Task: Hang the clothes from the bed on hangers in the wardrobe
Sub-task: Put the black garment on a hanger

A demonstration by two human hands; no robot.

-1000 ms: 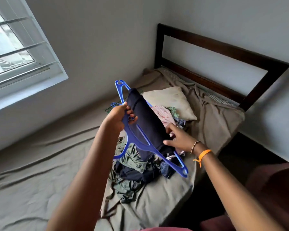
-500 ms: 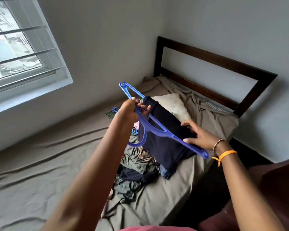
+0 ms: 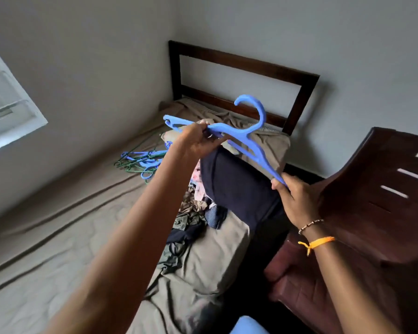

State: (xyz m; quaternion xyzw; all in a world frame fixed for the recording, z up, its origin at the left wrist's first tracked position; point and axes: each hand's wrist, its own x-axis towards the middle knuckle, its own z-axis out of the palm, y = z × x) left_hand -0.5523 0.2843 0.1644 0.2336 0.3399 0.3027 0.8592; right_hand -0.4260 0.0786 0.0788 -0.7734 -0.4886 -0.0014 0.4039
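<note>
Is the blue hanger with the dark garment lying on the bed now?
No, both hands, left and right, hold the blue hanger up above the bed, with the dark garment draped from it.

I have one head-worn view only, looking forward and down along both arms, close above the bed [image 3: 46, 237] edge, facing its headboard [image 3: 241, 61] corner.

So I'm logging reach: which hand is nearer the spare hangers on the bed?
Left. The left hand grips the blue hanger just right of the spare hangers; the right hand holds its far end, beside the chair.
</note>
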